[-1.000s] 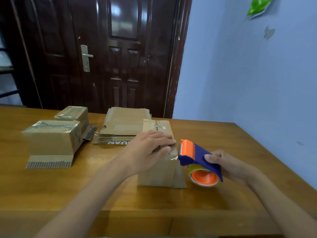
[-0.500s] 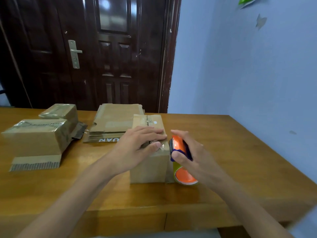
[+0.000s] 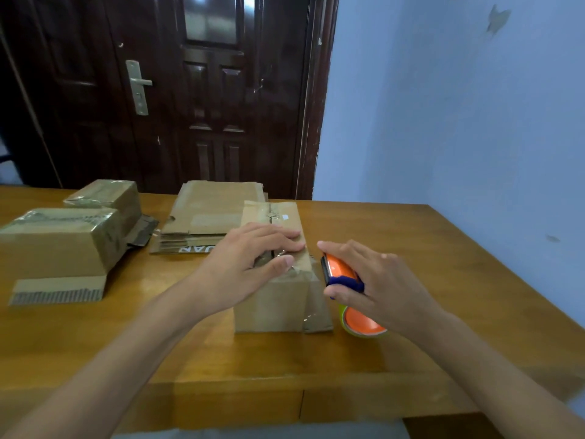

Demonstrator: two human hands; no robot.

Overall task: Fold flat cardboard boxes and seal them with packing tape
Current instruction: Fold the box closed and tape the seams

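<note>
Cardboard, brown and creased, makes up the small folded box (image 3: pixel 278 280) standing on the wooden table (image 3: pixel 411 248), and everything else is placed here relative to that box. Glossy clear tape shows along its top seam and wrinkles over its near top edge. The left hand (image 3: pixel 250 267) lies flat on the box's top, fingers straight and close together, pressing down over the seam with the thumb at the near top edge. Just to the right of the box, the right hand (image 3: pixel 376 283) grips a blue and orange tape dispenser (image 3: pixel 340 275), fingers curled over its body and the thumb underneath; the dispenser's orange front sits right at the box's upper right corner, though whether it touches the cardboard cannot be told. An orange-cored tape roll (image 3: pixel 361 323) with a yellow-green rim hangs below that hand, near the box's lower right side. Behind the box and slightly to its left lies a stack of flat cardboard boxes (image 3: pixel 209 217), printed letters showing on its near edge. Well to the left of the box stand two taped boxes (image 3: pixel 63 242), one behind the other, the nearer resting on a flat cardboard piece (image 3: pixel 57 291). Farther behind the box is a dark wooden door (image 3: pixel 196 90) with a metal handle (image 3: pixel 139 87), and to the right a pale blue wall (image 3: pixel 459 122).
</note>
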